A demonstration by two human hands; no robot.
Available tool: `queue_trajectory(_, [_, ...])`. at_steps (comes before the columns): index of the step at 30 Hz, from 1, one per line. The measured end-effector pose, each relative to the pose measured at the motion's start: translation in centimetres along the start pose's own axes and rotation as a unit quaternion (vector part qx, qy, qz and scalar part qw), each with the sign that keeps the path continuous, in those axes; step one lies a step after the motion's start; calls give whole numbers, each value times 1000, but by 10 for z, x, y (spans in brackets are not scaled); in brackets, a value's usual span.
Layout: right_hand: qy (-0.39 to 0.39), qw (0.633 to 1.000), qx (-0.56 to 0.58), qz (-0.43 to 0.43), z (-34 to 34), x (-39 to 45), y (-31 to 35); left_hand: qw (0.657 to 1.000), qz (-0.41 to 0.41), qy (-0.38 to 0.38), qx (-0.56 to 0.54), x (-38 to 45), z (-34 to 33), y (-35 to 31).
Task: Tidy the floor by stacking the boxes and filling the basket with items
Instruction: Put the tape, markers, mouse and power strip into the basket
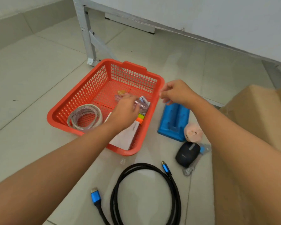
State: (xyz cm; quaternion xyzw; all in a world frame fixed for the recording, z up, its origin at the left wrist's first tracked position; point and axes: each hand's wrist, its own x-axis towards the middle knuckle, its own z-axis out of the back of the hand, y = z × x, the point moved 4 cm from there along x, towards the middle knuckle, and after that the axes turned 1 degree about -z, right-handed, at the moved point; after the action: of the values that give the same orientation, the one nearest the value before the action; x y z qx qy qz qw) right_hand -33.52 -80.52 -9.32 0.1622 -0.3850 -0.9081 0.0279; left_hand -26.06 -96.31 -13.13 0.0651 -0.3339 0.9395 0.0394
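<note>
Left hand (126, 111) holds a small packet (143, 103) low inside the basket (81, 96), apparently to deposit it; right hand (177, 93) hovers loosely curled, empty, above the blue holder (173, 120)

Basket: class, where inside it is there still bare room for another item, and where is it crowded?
The red basket has bare mesh in its far half, between the back wall and the tape roll. The near right corner is crowded: a white card, highlighters, a packet and the left hand reaching in.
</note>
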Motion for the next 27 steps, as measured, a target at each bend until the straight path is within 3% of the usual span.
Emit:
queue_trajectory(6, [-29,982,8,-186,43,-57,-72,992,-106,54,-50,-19,-35,-89])
queue_trajectory(12, [-36,944,-7,-329,33,-98,-143,979,-73,188,-38,-53,-83,-118])
queue_trajectory(20, [-39,927,35,-372,20,-104,-163,970,25,239,-30,-69,-113,-106])
queue_trajectory(27, [-39,916,50,-395,0,-98,-178,969,53,241,-27,-71,-139,-99])
